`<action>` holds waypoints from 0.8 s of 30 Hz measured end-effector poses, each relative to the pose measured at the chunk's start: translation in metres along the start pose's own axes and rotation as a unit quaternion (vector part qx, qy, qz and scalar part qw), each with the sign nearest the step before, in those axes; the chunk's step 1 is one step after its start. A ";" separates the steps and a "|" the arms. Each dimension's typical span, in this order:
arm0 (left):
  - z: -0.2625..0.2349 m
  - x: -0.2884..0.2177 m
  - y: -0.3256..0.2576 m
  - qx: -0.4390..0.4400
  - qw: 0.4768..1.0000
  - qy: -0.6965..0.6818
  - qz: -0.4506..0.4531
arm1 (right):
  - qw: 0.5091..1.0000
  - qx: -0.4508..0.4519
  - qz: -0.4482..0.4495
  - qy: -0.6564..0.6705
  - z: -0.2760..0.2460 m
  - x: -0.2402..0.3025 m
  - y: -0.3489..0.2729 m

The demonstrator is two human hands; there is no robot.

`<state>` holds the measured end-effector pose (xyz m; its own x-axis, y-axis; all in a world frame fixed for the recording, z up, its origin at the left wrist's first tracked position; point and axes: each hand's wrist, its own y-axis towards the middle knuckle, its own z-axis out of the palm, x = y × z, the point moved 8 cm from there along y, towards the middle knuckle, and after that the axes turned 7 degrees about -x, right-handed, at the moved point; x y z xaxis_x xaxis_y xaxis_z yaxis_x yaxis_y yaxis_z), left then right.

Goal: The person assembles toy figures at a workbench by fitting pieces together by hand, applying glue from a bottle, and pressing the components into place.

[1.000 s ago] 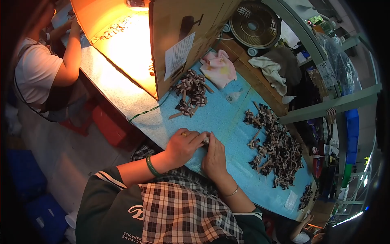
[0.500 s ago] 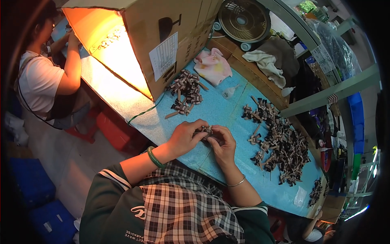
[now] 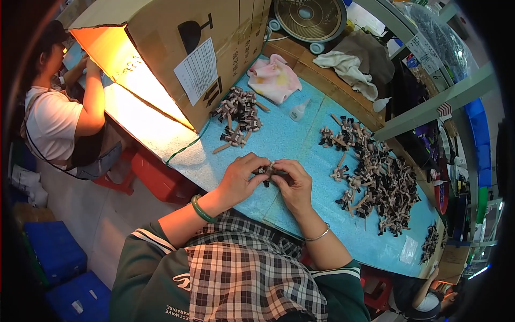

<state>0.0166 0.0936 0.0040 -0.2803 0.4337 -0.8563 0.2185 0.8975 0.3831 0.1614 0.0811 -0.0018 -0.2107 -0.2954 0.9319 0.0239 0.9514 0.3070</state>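
Note:
Over the near edge of the blue-topped table [image 3: 289,153], my left hand [image 3: 240,178] and my right hand [image 3: 295,189] meet around one small toy figure [image 3: 266,170]. Both hands pinch it between thumb and fingertips. The figure is brown and grey with a dark lower part, and the fingers cover much of it. Beyond my left hand lies a small heap of similar figures [image 3: 240,115], some with flat brown sticks. To the right of my right hand spreads a much larger pile of figures [image 3: 378,185].
A cardboard box [image 3: 209,64], lit inside, stands at the far left. Behind the small heap are a pink cloth [image 3: 275,78] and a small white squeeze bottle [image 3: 299,110]. A fan [image 3: 311,19] and a metal post [image 3: 434,102] border the table. Another person [image 3: 59,112] sits left.
The view has shifted slightly. The figure is still between both hands; its dark lower part now shows below the fingertips. My right fingers have moved closer in around it.

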 end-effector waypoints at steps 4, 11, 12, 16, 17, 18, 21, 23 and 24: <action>-0.001 -0.004 0.000 0.013 0.999 0.025 0.022 | 1.000 -0.007 -0.017 -0.014 -0.001 0.000 -0.001; -0.004 -0.003 0.000 0.093 0.995 -0.001 0.036 | 0.999 0.000 0.030 0.012 0.002 0.001 -0.002; -0.002 -0.003 -0.001 0.092 0.995 0.001 0.035 | 0.999 0.001 0.030 0.014 0.002 0.001 -0.001; -0.001 -0.001 -0.004 0.054 0.998 0.005 0.035 | 0.997 -0.009 -0.065 -0.034 0.001 0.012 0.003; -0.001 -0.002 -0.004 0.049 0.998 0.011 0.043 | 0.995 -0.008 -0.082 -0.051 0.001 0.014 0.001; -0.001 -0.003 -0.005 0.052 0.998 0.009 0.043 | 0.995 -0.009 -0.080 -0.052 0.001 0.015 0.002; -0.002 -0.009 -0.006 0.039 0.994 0.072 0.077 | 0.985 -0.009 -0.141 -0.103 0.006 0.026 0.000; -0.002 -0.013 -0.005 0.029 0.989 0.101 0.105 | 0.977 -0.002 -0.166 -0.136 0.009 0.028 -0.002; -0.002 -0.012 -0.005 0.029 0.989 0.101 0.107 | 0.976 -0.003 -0.167 -0.137 0.009 0.029 -0.002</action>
<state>0.0170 0.0834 0.0133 -0.4017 0.6253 -0.6691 0.3438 0.7801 0.5227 0.1467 0.0712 0.0231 -0.4608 -0.5544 0.6930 -0.0854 0.8049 0.5872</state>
